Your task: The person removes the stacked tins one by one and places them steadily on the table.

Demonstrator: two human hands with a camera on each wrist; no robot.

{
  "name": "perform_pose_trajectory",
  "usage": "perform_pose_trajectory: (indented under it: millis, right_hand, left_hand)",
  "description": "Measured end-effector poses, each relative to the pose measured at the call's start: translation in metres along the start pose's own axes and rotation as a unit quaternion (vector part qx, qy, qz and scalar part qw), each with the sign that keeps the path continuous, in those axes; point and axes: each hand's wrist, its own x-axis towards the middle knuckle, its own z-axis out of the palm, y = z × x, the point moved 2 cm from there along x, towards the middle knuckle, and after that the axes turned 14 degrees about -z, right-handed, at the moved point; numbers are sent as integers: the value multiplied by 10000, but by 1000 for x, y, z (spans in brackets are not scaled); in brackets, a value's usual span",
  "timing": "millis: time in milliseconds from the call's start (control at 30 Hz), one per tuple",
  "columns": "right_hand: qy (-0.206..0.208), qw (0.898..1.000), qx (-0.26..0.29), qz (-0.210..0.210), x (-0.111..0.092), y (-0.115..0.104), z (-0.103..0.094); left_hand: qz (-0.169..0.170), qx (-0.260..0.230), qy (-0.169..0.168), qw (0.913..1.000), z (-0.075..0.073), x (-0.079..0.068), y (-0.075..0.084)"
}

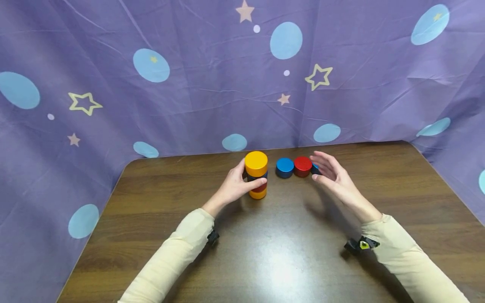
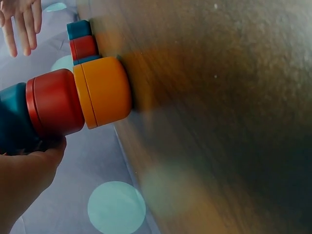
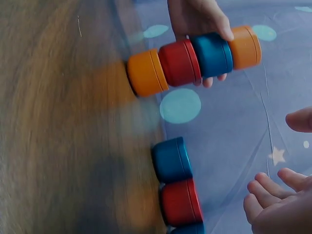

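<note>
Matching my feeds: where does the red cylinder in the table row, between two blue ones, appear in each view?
Head: red cylinder, right of centre, below mid-height.
Left wrist: red cylinder, upper left.
Right wrist: red cylinder, bottom, just right of centre.
Shared landmark: orange cylinder at the base of the stack.

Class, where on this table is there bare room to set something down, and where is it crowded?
Bare table lies between the left hand and the left edge, between both sleeves, and between the right hand and right edge. Crowded: back middle, with the gripped stack near the blue-red-blue row.
</note>
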Motion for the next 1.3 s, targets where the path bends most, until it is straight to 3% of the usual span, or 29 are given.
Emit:
perform_pose_trajectory:
  millis: [367,1300]
  right_hand:
    - [-373,9993,56,-73,-4,1,20]
    - [-342,9987,381,-45,14,-3,36]
  left_hand:
    - [-68,-127,-47,9999,2,1,-2]
    - [100,-213,107,9997,4,1,-4]
